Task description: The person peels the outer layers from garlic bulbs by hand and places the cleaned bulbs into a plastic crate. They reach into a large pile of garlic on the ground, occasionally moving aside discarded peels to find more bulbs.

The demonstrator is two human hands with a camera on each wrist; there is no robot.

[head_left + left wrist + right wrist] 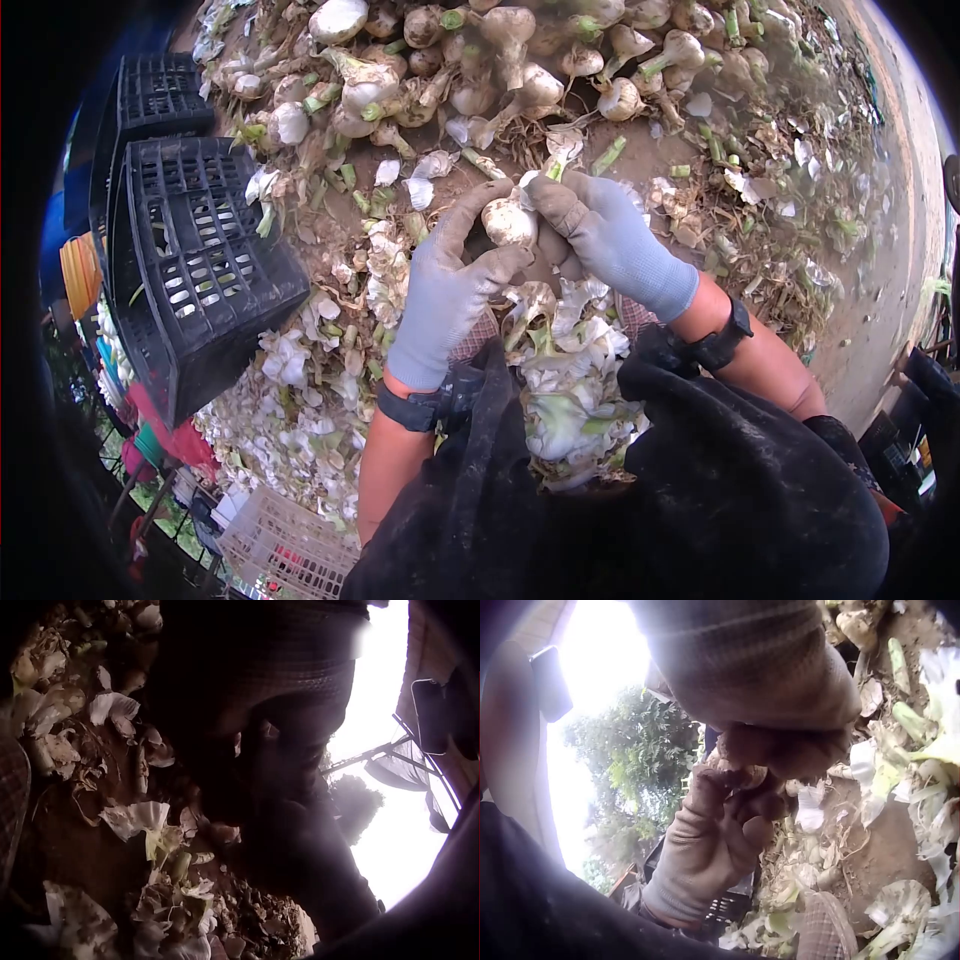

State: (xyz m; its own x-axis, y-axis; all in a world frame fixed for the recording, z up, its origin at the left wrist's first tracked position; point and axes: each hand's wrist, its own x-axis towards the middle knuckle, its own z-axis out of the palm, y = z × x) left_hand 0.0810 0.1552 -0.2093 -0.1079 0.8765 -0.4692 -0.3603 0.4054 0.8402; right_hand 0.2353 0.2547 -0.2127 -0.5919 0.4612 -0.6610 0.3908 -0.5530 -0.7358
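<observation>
A garlic bulb [510, 222] with a dirty skin is held between two gloved hands in the head view. The left hand [450, 280] curls its fingers and thumb round the bulb's left side. At the bulb's top, the right hand [612, 238] pinches the neck, where pale skin shows. In the right wrist view the left hand [705, 855] meets the right hand [772, 690], and the bulb is mostly hidden between them. The left wrist view is too dark to show the bulb; the hand [262, 727] there is a dark shape.
Whole bulbs [505, 30] lie heaped beyond the hands. Black crates [205, 235] stand at the left, with a pale crate [285, 545] at lower left. Peeled skins [290, 430] cover the ground, and more leafy skins [570, 420] lie between the person's legs.
</observation>
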